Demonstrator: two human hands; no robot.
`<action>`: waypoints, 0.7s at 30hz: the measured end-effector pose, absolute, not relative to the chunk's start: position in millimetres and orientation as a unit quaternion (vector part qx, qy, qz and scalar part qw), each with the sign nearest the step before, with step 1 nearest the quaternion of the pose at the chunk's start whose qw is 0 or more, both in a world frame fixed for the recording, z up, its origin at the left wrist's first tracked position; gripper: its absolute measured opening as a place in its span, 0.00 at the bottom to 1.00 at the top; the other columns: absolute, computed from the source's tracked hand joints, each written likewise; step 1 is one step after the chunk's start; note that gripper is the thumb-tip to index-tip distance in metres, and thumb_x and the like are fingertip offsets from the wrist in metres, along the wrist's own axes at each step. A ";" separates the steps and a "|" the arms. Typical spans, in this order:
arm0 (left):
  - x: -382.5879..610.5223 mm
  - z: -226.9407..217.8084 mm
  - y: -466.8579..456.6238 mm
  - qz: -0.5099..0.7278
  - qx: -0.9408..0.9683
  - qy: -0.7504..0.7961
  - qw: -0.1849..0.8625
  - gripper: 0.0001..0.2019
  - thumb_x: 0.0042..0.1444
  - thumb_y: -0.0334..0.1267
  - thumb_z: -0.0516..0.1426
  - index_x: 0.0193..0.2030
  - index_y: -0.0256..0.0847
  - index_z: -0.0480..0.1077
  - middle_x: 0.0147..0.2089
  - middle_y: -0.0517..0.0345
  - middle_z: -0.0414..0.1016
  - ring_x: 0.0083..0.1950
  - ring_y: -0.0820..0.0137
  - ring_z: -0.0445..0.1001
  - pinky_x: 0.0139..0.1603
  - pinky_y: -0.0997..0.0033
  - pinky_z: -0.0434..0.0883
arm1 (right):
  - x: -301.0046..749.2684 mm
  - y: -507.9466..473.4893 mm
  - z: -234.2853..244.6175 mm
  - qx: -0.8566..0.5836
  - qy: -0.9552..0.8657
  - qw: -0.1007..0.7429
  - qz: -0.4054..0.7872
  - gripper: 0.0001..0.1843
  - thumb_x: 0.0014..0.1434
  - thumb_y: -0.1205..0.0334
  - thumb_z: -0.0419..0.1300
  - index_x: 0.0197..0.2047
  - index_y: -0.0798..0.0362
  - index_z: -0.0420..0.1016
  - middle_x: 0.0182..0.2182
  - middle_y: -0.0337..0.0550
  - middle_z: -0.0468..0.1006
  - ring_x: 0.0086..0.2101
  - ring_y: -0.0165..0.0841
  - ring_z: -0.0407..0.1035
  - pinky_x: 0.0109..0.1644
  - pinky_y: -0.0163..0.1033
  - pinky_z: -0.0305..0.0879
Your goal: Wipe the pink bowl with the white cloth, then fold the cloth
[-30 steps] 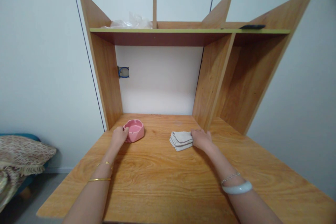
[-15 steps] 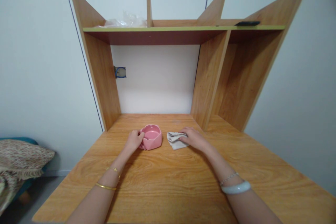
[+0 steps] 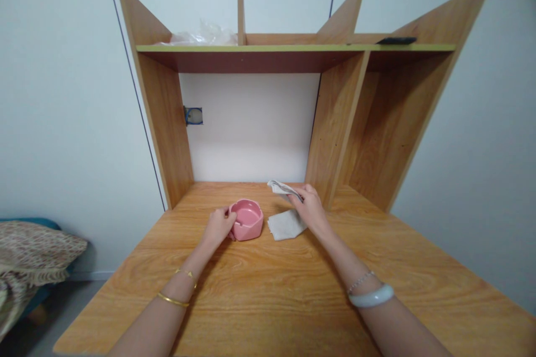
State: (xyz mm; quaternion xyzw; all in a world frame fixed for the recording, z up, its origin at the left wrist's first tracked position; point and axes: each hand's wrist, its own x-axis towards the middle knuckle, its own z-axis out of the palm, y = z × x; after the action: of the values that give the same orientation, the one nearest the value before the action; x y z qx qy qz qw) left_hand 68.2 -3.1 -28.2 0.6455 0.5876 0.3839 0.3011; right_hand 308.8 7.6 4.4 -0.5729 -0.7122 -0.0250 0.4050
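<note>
A pink ashtray [image 3: 251, 231] with a notched rim stands upright on the wooden desk. My left hand [image 3: 219, 224] grips its left side, thumb over the rim and fingers outside. To the right, my right hand [image 3: 310, 206] pinches a folded light-grey cloth [image 3: 280, 188] and holds it above the desk, its loose end pointing left. Below lies another flat grey cloth piece [image 3: 286, 225], just right of the ashtray. My right hand covers its right edge, so I cannot tell whether the two pieces are joined.
A wooden shelf unit [image 3: 341, 139] rises at the back of the desk [image 3: 268, 301]. On its upper shelf lie a clear plastic bag [image 3: 203, 35] and a dark flat object [image 3: 396, 40]. A patterned blanket [image 3: 37, 251] hangs at the far left, beyond the desk's edge.
My right hand has lifted the upper folded cloth off the desk, uncovering the flat piece below. The left hand keeps its grip on the ashtray; the view has shifted slightly.
</note>
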 end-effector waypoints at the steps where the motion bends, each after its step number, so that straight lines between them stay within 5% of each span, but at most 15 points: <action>1: 68.8 -27.1 -4.3 0.386 0.649 0.585 0.295 0.13 0.53 0.34 0.46 0.38 0.33 0.68 0.24 0.54 0.75 0.17 0.72 0.71 0.16 0.80 0.63 | 301.1 6.3 6.3 -0.556 -0.728 0.401 -0.020 0.16 0.56 0.61 0.49 0.43 0.51 0.73 0.30 0.42 0.67 0.36 0.34 0.61 0.40 0.35 0.56; 6: 70.4 -24.5 -5.0 0.386 0.688 0.581 0.201 0.13 0.51 0.31 0.47 0.36 0.34 0.71 0.30 0.53 0.76 0.27 0.71 0.73 0.27 0.78 0.65 | 258.6 -4.2 2.6 -0.509 -0.805 0.306 0.016 0.14 0.55 0.63 0.51 0.42 0.46 0.74 0.35 0.41 0.66 0.39 0.32 0.59 0.43 0.35 0.54; 9: 70.5 -24.4 -3.8 0.387 0.703 0.576 0.158 0.12 0.50 0.30 0.48 0.35 0.35 0.72 0.33 0.53 0.76 0.33 0.70 0.72 0.34 0.77 0.64 | 244.6 -10.3 -4.5 -0.512 -0.818 0.263 0.015 0.14 0.53 0.55 0.54 0.42 0.44 0.73 0.38 0.42 0.65 0.41 0.34 0.58 0.45 0.37 0.53; 12: 71.6 -23.3 -5.3 0.390 0.709 0.567 0.152 0.13 0.50 0.29 0.48 0.38 0.35 0.72 0.34 0.53 0.76 0.34 0.70 0.71 0.35 0.77 0.63 | 242.1 -11.1 -10.4 -0.530 -0.802 0.274 0.019 0.16 0.54 0.47 0.52 0.38 0.45 0.75 0.39 0.43 0.65 0.42 0.36 0.59 0.45 0.39 0.53; 17: 77.3 -18.4 -11.7 0.365 0.741 0.550 0.123 0.12 0.50 0.30 0.49 0.39 0.37 0.70 0.34 0.56 0.75 0.34 0.71 0.70 0.36 0.76 0.63 | 243.9 -4.1 -21.7 -0.575 -0.749 0.330 0.011 0.10 0.53 0.57 0.53 0.36 0.52 0.70 0.36 0.44 0.67 0.40 0.35 0.61 0.43 0.38 0.55; 21: 83.9 -15.5 -17.1 0.346 0.764 0.540 0.068 0.14 0.51 0.33 0.49 0.44 0.38 0.68 0.39 0.54 0.74 0.39 0.68 0.70 0.39 0.75 0.63 | 246.1 -1.6 -26.4 -0.641 -0.694 0.328 0.020 0.32 0.43 0.56 0.59 0.51 0.58 0.58 0.42 0.51 0.68 0.43 0.41 0.62 0.43 0.40 0.56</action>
State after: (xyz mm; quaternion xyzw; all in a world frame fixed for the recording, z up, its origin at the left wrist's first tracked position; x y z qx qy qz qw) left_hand 83.9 -17.1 -15.5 0.7640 0.5404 0.3459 0.0680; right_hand 246.1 -1.6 -26.4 -0.6411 -0.6937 0.0204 0.3276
